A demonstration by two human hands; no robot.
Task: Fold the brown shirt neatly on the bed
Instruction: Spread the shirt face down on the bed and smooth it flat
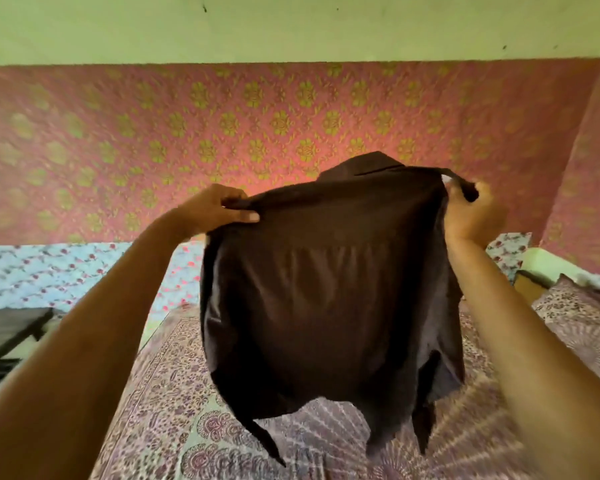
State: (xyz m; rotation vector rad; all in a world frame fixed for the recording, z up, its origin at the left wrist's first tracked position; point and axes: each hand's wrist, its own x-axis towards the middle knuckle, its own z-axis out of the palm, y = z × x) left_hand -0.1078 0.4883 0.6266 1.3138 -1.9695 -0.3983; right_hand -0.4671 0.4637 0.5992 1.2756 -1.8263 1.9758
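hanging over patterned bed [174,427], brown shirt [326,289]; pink floral wall [118,133] behind.

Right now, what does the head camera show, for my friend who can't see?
A person's left hand and right hand grip a brown shirt by its shoulders and hold it up. It hangs over a bed with a patterned sheet, with a pink flowery wall behind.

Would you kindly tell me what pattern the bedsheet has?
The bedsheet has a purple-and-cream floral paisley print, seen in the head view.
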